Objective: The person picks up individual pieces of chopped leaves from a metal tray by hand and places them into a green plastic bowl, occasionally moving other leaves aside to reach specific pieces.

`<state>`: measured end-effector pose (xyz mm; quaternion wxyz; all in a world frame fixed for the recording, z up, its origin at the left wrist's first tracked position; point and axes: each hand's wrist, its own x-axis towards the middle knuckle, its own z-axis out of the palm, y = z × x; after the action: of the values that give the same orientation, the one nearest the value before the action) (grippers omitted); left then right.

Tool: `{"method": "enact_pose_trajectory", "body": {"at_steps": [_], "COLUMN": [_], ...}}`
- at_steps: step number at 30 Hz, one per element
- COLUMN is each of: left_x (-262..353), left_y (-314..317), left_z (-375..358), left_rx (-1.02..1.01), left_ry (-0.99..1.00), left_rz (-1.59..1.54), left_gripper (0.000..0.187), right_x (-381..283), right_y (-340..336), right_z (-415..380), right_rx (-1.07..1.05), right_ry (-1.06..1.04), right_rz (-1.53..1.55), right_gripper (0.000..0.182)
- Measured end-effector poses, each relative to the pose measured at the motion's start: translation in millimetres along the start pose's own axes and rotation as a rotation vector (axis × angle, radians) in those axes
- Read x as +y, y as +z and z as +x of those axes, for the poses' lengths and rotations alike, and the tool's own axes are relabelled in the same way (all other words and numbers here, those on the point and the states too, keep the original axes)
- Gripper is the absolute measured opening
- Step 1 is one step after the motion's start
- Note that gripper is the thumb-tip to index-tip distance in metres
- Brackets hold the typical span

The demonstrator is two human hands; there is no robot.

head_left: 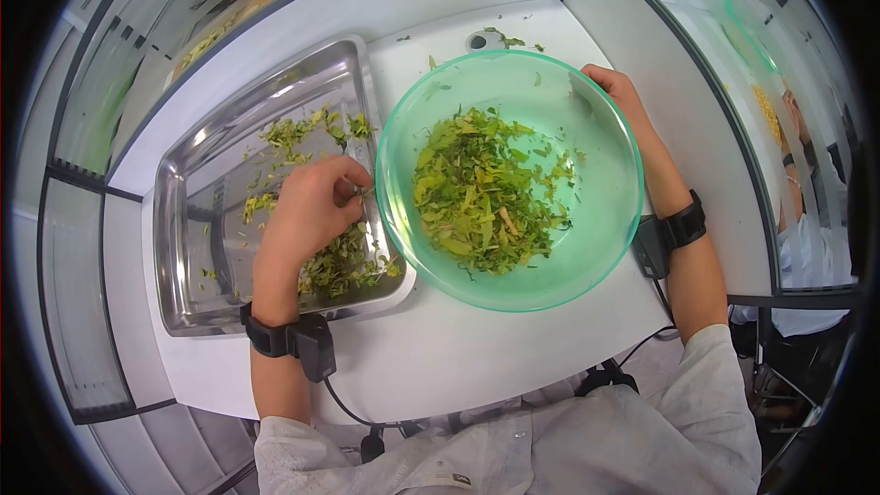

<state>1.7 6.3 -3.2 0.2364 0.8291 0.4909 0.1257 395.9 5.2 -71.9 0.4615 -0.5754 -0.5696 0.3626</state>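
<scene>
My left hand [316,203] is over the right side of a shiny metal tray [220,142], close to the bowl's left rim. Its thumb and fingers are pinched together; what they hold is too small to make out. Loose green leaves [344,266] lie in the tray below and beyond this hand. To the right stands a translucent green bowl [596,211] holding a heap of green and yellowish leaf pieces [477,188]. My right hand [612,87] grips the bowl's far right rim, its fingers partly hidden.
Tray and bowl stand on a white table [458,357] with low partition walls [642,27] at the back and sides. Leaf scraps [509,39] lie near a round cable hole [480,41]. Black wrist devices with cables sit on both my arms. A person is partly visible beyond the right partition.
</scene>
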Motion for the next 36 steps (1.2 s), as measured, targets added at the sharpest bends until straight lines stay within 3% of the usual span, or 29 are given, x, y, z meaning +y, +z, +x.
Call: {"method": "enact_pose_trajectory", "body": {"at_steps": [15, 17, 18, 21, 22, 23, 25, 26, 31, 33, 35, 36], "left_x": [0.5, -3.7, -2.1, 5.3, 2.9, 4.7, 13.7, 15.7, 7.1, 6.6, 0.7, -9.0], "left_y": [1.1, 3.9, 2.5, -4.9, -5.7, -5.4, -5.3, -5.5, -0.9, 0.2, -0.6, 2.3], "left_z": [-0.3, 1.4, 1.4, -0.9, -1.0, -2.9, -8.2, -6.6, -1.3, 3.2, 5.9, 4.5], "left_rx": [-0.074, 0.185, 0.185, 0.552, 0.539, 0.537, 0.167, 0.131, 0.27, 0.412, 0.31, 0.326], "left_ry": [-0.012, 0.021, 0.022, 0.272, 0.411, 0.413, 0.447, 0.47, 0.457, 0.246, 0.038, 0.106], "left_rz": [-0.039, -0.171, -0.17, -0.712, -0.834, -0.835, -0.924, -0.735, -0.66, -0.523, -0.238, 0.068], "left_gripper": [0.016, 0.012, 0.012, 0.017, 0.018, 0.018, 0.022, 0.022, 0.02, 0.02, 0.023, 0.033], "right_x": [-4.2, -6.7, -5.5, -1.5, -0.7, 0.6, 1.4, 1.1, -2.3, -1.8, -0.8, 0.9], "right_y": [0.7, 2.2, 1.9, 0.2, 0.7, 0.6, -0.3, -0.1, 0.4, 0.5, 0.6, -0.1], "right_z": [-1.4, -2.0, -1.9, 0.3, 0.8, 0.9, 0.4, 0.7, -0.3, -0.3, 0.5, 0.9], "right_rx": [-0.006, 0.0, -0.003, -0.007, -0.006, -0.006, -0.008, -0.006, 0.004, 0.002, 0.002, -0.001], "right_ry": [-0.003, 0.005, -0.002, -0.008, -0.009, -0.007, -0.002, 0.0, -0.011, -0.012, -0.013, -0.021], "right_rz": [-0.002, 0.006, 0.013, -0.017, -0.016, -0.003, 0.009, 0.0, -0.032, -0.023, -0.01, -0.011], "right_gripper": [0.027, 0.027, 0.028, 0.029, 0.029, 0.03, 0.03, 0.031, 0.032, 0.033, 0.032, 0.032]}}
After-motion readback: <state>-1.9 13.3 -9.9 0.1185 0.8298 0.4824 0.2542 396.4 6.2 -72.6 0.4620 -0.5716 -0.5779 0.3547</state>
